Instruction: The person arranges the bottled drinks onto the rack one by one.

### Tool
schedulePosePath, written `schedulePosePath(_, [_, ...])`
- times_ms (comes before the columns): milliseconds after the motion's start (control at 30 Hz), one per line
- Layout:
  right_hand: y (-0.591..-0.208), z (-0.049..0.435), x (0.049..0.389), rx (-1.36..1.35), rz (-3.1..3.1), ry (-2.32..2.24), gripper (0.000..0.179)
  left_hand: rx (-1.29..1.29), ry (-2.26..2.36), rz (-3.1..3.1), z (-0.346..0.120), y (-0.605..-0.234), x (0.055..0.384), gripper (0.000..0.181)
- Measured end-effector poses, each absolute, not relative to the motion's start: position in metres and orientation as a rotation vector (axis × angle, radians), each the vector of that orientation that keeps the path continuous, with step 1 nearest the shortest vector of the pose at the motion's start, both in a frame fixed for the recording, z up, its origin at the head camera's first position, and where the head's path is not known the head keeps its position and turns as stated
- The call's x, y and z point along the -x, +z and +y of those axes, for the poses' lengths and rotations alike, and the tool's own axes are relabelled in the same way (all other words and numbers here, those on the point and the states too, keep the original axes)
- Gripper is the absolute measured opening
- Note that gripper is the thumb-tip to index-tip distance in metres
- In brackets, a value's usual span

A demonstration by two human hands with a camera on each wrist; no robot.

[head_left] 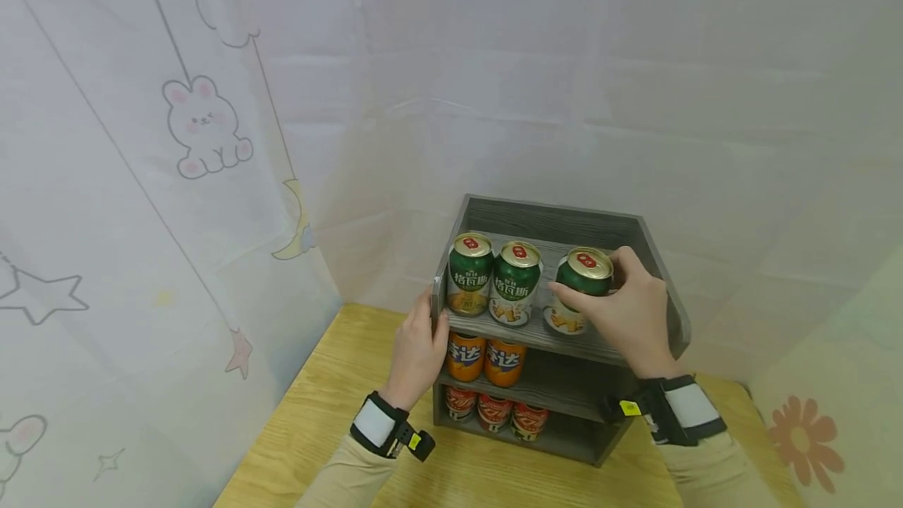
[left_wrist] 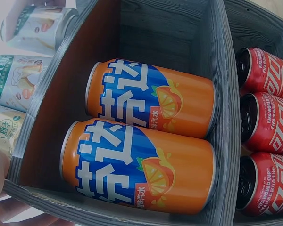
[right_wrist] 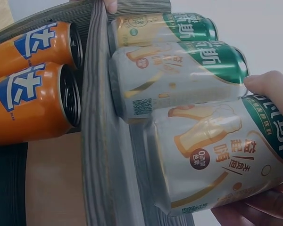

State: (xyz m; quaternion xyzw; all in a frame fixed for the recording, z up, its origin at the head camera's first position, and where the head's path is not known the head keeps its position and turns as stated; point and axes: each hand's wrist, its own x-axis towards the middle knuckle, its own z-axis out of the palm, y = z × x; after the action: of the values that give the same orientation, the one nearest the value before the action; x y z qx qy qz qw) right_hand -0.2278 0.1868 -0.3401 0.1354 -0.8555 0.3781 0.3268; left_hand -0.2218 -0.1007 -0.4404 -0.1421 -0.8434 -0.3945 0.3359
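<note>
My right hand (head_left: 631, 312) grips a green-and-white drink can (head_left: 567, 316) with a gold top, thumb on one side and fingers round the other. This can is at the right of the grey wooden shelf's (head_left: 553, 343) top level; in the right wrist view its base is close to the board. Two similar cans stand left of it: a green-and-gold one (head_left: 470, 277) at the side panel and a green-and-white one (head_left: 517, 284) beside it. My left hand (head_left: 418, 355) holds the shelf's left side panel, thumb at the front edge and fingers along the outside.
Two orange soda cans (left_wrist: 141, 165) stand at the left of the middle level. Three red cans (head_left: 494, 411) line the bottom level. The shelf stands on a wooden table (head_left: 303, 422), with a white printed curtain (head_left: 494, 100) behind and at the sides.
</note>
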Motion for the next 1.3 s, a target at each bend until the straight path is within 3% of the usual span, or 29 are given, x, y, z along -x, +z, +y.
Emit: schedulePosePath(1300, [-0.357, 0.179, 0.241, -0.339, -2.28, 0.966, 0.056, 0.377, -1.06, -2.192, -0.101, -0.44, 0.222, 0.045])
